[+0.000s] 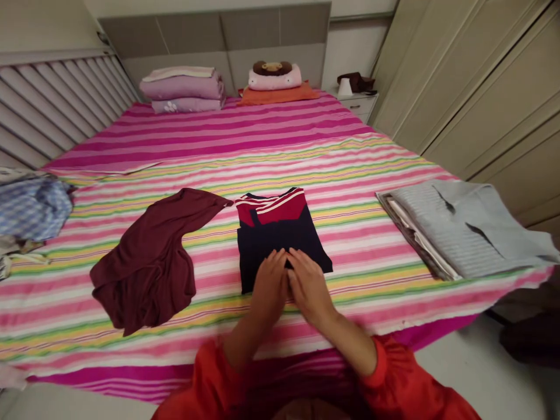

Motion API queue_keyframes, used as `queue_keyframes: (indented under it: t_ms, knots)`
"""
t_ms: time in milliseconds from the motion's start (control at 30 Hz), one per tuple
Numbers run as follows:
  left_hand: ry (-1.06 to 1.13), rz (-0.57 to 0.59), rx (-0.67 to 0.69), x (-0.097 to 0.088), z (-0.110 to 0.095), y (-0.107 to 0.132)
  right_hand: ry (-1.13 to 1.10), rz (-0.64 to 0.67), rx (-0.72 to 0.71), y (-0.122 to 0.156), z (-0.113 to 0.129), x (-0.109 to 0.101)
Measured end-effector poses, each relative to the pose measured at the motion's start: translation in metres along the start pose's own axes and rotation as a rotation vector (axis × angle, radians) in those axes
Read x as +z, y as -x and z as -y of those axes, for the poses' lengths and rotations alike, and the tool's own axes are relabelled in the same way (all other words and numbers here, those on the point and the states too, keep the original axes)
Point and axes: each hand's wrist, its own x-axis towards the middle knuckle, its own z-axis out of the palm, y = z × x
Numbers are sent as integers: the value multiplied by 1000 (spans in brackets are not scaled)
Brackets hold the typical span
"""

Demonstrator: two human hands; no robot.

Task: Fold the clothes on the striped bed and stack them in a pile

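Pink, yellow, green and white stripes run right across the bed cover (354, 251), up to a grey padded headboard (188, 35) at the top of the frame, and down at lower centre both hands are on the cloth. Left hand (268, 286) and right hand (310, 287) come together, fingers long and nearly straight, tips almost meeting; they lie flat on the folded navy-and-red garment (282, 236), and neither seems to grip anything, though what lies under the palms can't be seen. That garment sits just about mid-frame, in a compact bundle.

So what could spoil it? A sideways drag of those palms might skew the layers, and if the fingers catch the upper flap, the fold could spring open. The lower right corner already pokes outward, so uneven pressure might leave the outline crooked.

Now the fabrics: dark, matt navy below, deep red with white bands above, edges fairly crisp. Left of centre, a maroon garment (146, 262) lies rumpled, soft and heavily creased, one narrow end stretching toward the navy bundle. Far right, a pale grey garment (464, 227) looks finely ribbed, spread over layered cloth. Blue checked fabric (37, 204) bunches loosely at the left edge.
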Motion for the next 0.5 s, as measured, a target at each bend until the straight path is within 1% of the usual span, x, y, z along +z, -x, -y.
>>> queue_keyframes:
  t_ms: [33,67,133,167,233,300,333,400,433,467,500]
  knots:
    - [-102,24,40,10,0,6,114,35,-42,8,1,6]
    - [-194,34,53,17,2,11,216,58,-50,13,-2,11]
    - [-349,23,57,21,9,15,363,70,-26,20,-16,13]
    - [-410,13,62,17,15,17,408,69,-18,22,-27,11]
    - [-498,-28,60,3,29,20,462,56,-14,29,-51,0]
    - [-548,-85,21,-15,42,25,490,36,-2,37,-70,-14]
    - [-562,-123,-12,-22,47,28,497,18,18,41,-75,-21]
    - [-576,-206,-67,-31,51,35,505,-40,74,48,-74,-32]
    - [-579,-227,-61,-31,50,39,505,-69,89,49,-68,-34]
    - [-583,-220,-22,-29,47,41,503,-87,76,50,-61,-35]
    - [-588,-184,45,-24,42,43,498,-79,30,49,-52,-33]
